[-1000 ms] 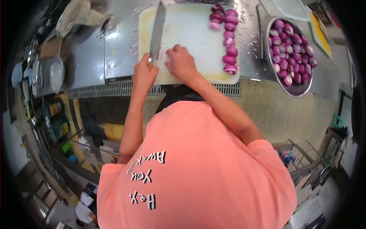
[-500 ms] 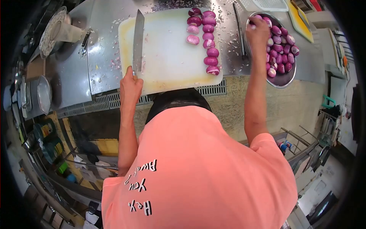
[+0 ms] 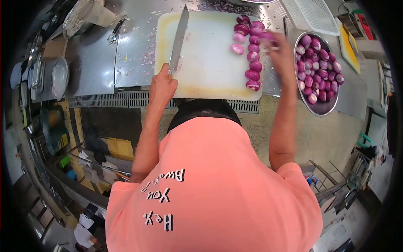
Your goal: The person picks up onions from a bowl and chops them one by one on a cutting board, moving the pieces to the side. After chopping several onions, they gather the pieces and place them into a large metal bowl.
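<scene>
My left hand (image 3: pixel 163 86) is closed round the handle of a long-bladed knife (image 3: pixel 179 35), which lies along the left part of the white cutting board (image 3: pixel 205 54). Peeled red onions stand in a long column (image 3: pixel 254 56) near the board's right edge, with a shorter column (image 3: pixel 238 38) beside its far end. Over that edge, my right hand (image 3: pixel 280 56) is smeared by motion, its fingers closed on a purple red onion (image 3: pixel 266 35) by the long column. To the right, a metal bowl (image 3: pixel 321 110) holds many more peeled red onions (image 3: pixel 315 67).
Chopped bits litter the steel table (image 3: pixel 138 46). A container of pale pieces (image 3: pixel 75 19) and a small black-handled knife (image 3: pixel 119 25) are on the left. A white basket (image 3: pixel 317 17) and a yellow board (image 3: pixel 349 50) lie far right. Another person (image 3: pixel 86 231) appears lower left.
My right hand has come out of the bowl, moving left to the board with a red onion. The view has shifted, so the table sits further right. My left hand still grips the knife.
</scene>
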`<state>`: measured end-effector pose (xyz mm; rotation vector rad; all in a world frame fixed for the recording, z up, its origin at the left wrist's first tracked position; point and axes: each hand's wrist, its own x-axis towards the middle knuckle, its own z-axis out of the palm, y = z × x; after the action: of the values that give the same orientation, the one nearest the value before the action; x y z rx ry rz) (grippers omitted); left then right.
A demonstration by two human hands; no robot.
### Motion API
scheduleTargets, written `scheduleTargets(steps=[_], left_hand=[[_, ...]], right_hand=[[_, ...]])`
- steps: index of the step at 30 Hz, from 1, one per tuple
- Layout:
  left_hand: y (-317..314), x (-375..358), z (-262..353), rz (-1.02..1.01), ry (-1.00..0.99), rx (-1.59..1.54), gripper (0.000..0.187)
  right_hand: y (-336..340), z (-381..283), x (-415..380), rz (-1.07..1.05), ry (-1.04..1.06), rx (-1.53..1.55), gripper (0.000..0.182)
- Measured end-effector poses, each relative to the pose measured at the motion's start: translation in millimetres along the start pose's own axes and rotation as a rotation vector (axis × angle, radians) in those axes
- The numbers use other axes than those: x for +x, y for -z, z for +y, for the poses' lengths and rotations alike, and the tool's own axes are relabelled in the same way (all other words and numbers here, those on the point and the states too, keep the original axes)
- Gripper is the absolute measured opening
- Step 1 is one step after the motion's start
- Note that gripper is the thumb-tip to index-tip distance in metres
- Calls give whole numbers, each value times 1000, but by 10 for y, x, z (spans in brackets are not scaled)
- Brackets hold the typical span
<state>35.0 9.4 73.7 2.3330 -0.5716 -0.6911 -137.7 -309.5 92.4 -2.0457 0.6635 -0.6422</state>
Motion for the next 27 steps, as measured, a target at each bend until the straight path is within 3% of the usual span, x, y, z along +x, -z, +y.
scheduleTargets(steps=[1,4,6,10,17,24,27], left_hand=[[-14,9,-21,-4,-3,0,53],[36,-6,40,-11,-7,-5,45],[107,-60,137,-12,-3,-11,41],[226,-307,247,-5,-51,57,32],[354,-735,338,-104,-128,142,34],[-70,-324,258,-74,-135,241,41],[-207,2,217,-14,-190,124,38]], right_hand=[[-342,74,11,-172,-1,-2,42],[-1268,-213,-85,-433,-150,49,40],[-1606,-246,-106,-443,-73,-111,33],[-1701,-269,-116,-185,111,-206,20],[-1734,-273,-141,-208,169,-225,11],[-1749,-205,-116,-163,235,-220,13],[-1757,-197,-107,-187,207,-158,14]])
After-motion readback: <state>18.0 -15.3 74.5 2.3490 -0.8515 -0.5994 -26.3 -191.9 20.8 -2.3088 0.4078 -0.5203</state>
